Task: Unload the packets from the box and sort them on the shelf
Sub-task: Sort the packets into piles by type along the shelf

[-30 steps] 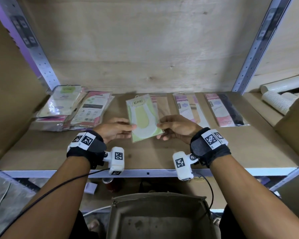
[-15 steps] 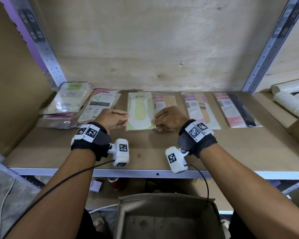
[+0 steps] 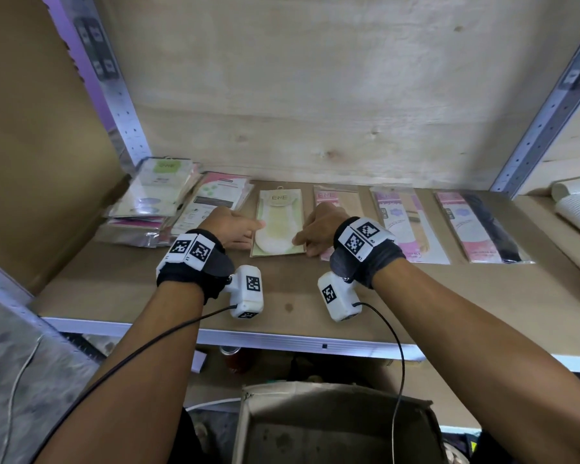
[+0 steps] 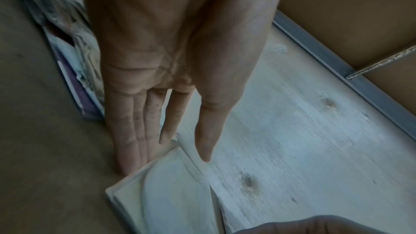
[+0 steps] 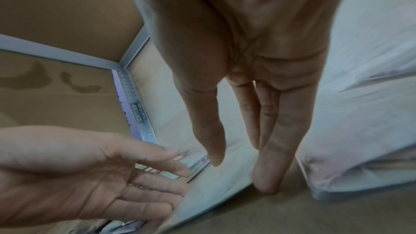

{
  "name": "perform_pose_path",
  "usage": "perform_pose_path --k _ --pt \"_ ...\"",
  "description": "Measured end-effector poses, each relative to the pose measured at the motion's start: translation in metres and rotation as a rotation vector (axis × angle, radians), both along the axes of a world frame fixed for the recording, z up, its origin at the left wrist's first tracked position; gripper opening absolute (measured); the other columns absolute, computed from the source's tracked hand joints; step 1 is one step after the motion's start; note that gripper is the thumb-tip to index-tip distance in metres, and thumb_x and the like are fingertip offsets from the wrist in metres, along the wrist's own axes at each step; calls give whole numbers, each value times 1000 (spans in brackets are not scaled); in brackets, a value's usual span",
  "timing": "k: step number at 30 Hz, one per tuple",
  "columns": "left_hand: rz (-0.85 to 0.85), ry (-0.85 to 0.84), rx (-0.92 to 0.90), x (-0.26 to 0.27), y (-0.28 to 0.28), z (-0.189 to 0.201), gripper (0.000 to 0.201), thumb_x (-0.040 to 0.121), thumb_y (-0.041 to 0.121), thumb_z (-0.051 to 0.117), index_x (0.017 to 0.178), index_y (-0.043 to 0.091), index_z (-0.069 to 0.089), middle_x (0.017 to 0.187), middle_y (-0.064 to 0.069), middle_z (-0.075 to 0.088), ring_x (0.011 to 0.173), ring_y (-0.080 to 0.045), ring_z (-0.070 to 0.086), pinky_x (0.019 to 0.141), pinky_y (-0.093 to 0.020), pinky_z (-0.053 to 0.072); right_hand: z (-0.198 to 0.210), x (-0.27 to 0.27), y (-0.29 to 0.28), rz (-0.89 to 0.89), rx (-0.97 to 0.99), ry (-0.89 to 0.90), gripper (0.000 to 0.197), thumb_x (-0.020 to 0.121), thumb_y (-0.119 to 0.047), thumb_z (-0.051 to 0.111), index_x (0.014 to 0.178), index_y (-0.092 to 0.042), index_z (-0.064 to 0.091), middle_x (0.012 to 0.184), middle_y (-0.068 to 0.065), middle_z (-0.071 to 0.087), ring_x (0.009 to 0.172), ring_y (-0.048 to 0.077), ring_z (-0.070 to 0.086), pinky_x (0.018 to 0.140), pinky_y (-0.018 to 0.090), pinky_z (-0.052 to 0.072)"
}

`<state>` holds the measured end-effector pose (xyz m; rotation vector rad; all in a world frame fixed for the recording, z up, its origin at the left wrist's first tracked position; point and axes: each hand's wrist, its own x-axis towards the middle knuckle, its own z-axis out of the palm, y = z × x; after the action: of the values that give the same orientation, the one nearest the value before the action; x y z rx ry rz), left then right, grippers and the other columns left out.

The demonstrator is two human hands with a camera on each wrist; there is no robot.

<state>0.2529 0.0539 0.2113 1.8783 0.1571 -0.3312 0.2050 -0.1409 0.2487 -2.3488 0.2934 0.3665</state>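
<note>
A flat pale-green plastic sock packet lies on the brown wooden shelf board. The left hand, fingers straight, touches its 9 o'clock edge. The right hand, fingers straight too, touches its 3 o'clock edge.

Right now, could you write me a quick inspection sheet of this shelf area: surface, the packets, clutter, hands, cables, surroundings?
Surface: brown shelf board, one dark spot near the front edge.
Job's things: green packet lying flat in a row with the pink packets; stacked packets at far left; cardboard box below, bottom looks bare.
Clutter: white ribbed rolls on the neighbouring shelf.
Hands: left hand and right hand, fingers straight, at the green packet's side edges.
Cables: black cable running from each wrist camera; white cable on the floor.
Surroundings: plywood back wall, perforated metal uprights, cardboard at left.
</note>
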Motion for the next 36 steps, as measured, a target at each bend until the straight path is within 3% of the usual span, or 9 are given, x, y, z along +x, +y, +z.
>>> perform_pose_path --k 2,5,9,20,27,29,33,34,36 --pt "-13 5 11 -1 -1 1 48 79 28 83 116 2 65 106 -15 73 91 -21 73 72 -28 62 3 -1 2 18 -6 17 25 78 -20 79 83 -11 56 72 8 69 66 20 66 70 31 59" --pt "-18 -22 7 -3 -3 2 49 80 28 82 119 5 63 105 -12 73 85 -17 71 76 -28 62 5 -3 6 12 13 28 29 79 -16 79 97 -10 57 78 14 70 76 28 71 61 36 58" --pt "-20 -52 39 -6 -6 4 48 82 27 80 121 6 63 107 -13 72 90 -18 70 88 -34 60 7 -3 9 30 -16 32 49 82 -19 78 122 0 57 101 20 73 93 29 74 80 44 60" --pt "3 -58 33 -8 -10 7 42 84 23 78 119 5 64 112 -16 71 101 -23 71 90 -37 59 9 -5 11 60 -50 9 50 84 -20 75 127 -1 56 107 17 71 97 29 72 92 43 56" --pt "0 -50 25 -5 -10 6 42 83 23 79 118 5 64 109 -16 72 93 -22 70 89 -37 60 5 -1 7 53 -19 2 60 83 -20 77 135 -7 49 84 8 68 78 24 70 77 34 60" --pt "-7 -40 19 -6 -9 8 38 85 21 78 116 4 64 104 -15 71 88 -21 67 86 -35 60 3 2 6 56 -13 0 63 83 -21 77 137 -8 48 96 11 69 82 26 72 79 35 60" --pt "-61 -4 -17 -11 -6 17 11 91 17 71 88 15 61 68 -2 57 58 -12 53 50 -18 43 2 7 1 67 7 -23 63 81 -23 78 136 -11 48 113 12 67 89 26 73 83 39 60" --pt "-62 -27 -17 -10 -4 19 12 91 16 70 85 14 60 63 0 54 53 -10 50 47 -18 41 3 10 0 62 10 -37 61 81 -24 78 134 -12 50 113 11 67 88 25 73 83 40 60" --pt "-33 -123 18 -9 1 25 9 90 18 71 90 13 64 72 -2 61 63 -13 59 58 -22 53 4 16 -2 38 31 -67 52 82 -24 77 128 -14 53 104 9 68 81 22 73 81 39 61"
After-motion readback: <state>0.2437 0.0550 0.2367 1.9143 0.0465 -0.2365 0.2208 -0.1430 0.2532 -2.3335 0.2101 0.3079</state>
